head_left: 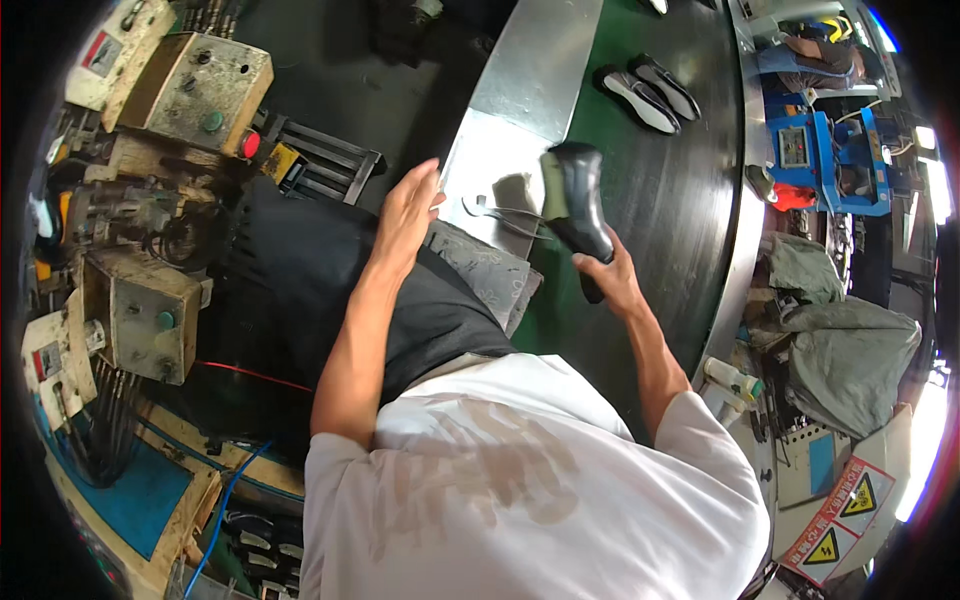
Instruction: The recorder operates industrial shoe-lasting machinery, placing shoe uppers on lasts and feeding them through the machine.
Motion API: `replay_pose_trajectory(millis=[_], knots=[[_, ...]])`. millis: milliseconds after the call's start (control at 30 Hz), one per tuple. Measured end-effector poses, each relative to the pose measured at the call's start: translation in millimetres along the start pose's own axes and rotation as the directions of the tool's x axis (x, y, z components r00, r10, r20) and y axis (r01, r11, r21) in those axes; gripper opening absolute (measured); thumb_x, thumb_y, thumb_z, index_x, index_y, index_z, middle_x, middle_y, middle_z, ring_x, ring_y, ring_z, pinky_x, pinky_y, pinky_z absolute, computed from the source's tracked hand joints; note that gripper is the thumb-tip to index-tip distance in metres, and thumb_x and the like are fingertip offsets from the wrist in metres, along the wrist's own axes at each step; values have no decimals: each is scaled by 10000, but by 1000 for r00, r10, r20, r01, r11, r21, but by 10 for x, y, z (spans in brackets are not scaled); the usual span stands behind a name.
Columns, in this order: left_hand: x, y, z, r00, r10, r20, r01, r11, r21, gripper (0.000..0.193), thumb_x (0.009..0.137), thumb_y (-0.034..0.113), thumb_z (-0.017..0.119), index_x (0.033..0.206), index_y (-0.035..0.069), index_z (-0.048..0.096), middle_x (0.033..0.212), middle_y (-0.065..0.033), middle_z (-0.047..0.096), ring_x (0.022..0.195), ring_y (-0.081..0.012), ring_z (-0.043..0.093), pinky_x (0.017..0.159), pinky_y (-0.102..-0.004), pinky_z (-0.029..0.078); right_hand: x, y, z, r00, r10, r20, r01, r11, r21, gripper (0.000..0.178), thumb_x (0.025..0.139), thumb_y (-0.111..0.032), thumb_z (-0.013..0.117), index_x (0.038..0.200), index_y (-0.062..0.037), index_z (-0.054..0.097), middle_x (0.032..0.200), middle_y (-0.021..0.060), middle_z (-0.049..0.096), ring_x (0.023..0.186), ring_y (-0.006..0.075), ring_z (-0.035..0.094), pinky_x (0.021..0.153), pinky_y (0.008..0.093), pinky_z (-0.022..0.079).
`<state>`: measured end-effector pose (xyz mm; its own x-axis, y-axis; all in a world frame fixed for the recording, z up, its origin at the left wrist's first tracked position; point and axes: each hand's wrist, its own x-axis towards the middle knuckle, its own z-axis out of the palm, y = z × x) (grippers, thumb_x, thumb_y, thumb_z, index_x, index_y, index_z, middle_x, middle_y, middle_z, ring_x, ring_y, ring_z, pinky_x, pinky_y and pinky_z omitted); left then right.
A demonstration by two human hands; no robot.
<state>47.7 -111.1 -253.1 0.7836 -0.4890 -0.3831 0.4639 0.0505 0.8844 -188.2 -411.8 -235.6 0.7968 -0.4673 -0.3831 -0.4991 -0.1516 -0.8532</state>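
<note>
My right hand is closed round one end of a black shoe and holds it up over the green-and-black conveyor belt. A pale greenish patch shows along the shoe's left side. My left hand is raised near the metal ledge, with its fingers stretched out and nothing in it. On the bright metal ledge between my hands lies a metal hand tool with curved handles, its far end partly behind the shoe. A grey, marked slab or pad sits nearer to me.
A pair of black shoes with whitish soles lies farther up the belt. Left stands a grimy machine with a control box and a red button. Grey cloth covers, a blue machine and another person are beyond the belt.
</note>
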Motion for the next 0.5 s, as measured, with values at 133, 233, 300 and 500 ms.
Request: replay_pose_trajectory(millis=[133,233,300,500], knots=[[274,359,112,948,-218,-231,2,731,-682,618,1126,517,580,1523,44,587,1453,-105,650,1239,-241,659,1082,-402,524,-316,-1260,973,974,-100,205,79,991,105,1156,839,-339,937,1720,1,269,1596,253,495,1326,332,613,1182,463,447],[201,356,-589,968,-119,-219,-68,717,-693,569,1148,513,492,1399,37,678,1330,-99,732,1164,-252,702,1062,-395,552,-214,-1447,1823,839,46,543,-303,867,396,1049,906,-345,887,1691,-7,279,1464,234,580,1209,352,688,1063,470,558],[5,397,-1004,965,-108,-238,-93,707,-701,579,1164,505,430,1403,42,681,1296,-109,748,1155,-263,716,1047,-405,572,-288,-1759,2225,755,23,655,-404,804,437,869,916,-275,857,1588,3,380,1296,230,655,974,385,780,877,490,675],[-1292,856,-1696,635,602,-484,-428,796,428,366,1043,136,731,1377,-9,694,1281,-131,772,1152,-273,735,975,-369,577,-210,-1861,2748,614,-156,774,2,981,196,975,915,-249,878,1677,26,335,1491,178,601,1338,258,615,1162,379,478]])
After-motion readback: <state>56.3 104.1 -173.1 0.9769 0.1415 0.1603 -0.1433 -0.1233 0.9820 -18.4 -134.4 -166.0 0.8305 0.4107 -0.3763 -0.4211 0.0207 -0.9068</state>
